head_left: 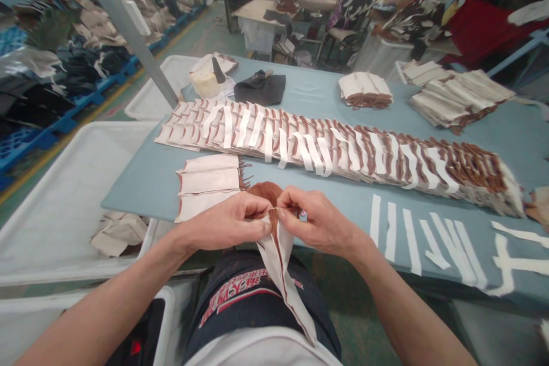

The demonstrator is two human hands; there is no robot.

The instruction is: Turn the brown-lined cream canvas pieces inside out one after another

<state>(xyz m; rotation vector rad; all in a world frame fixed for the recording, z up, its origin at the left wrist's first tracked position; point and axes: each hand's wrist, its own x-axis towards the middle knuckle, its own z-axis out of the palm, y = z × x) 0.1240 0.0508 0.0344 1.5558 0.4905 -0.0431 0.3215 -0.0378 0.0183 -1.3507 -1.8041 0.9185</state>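
My left hand [231,222] and my right hand [315,221] meet at the near edge of the blue table [141,177], both pinched on a cream and brown leather piece [281,266] that hangs down over my lap. A brown part of it [265,190] shows above my fingers. Just left of my hands lies a small stack of cream pieces [209,184]. A long overlapping row of the same pieces with white strips [343,151] runs across the table beyond my hands.
Loose white tape strips [412,234] lie on the table to my right. White trays [55,200] stand at the left, one holding scraps [118,233]. Further stacks [364,90] [458,97], a black cloth [260,90] and a glue pot [209,81] sit at the far side. Shelving fills the left.
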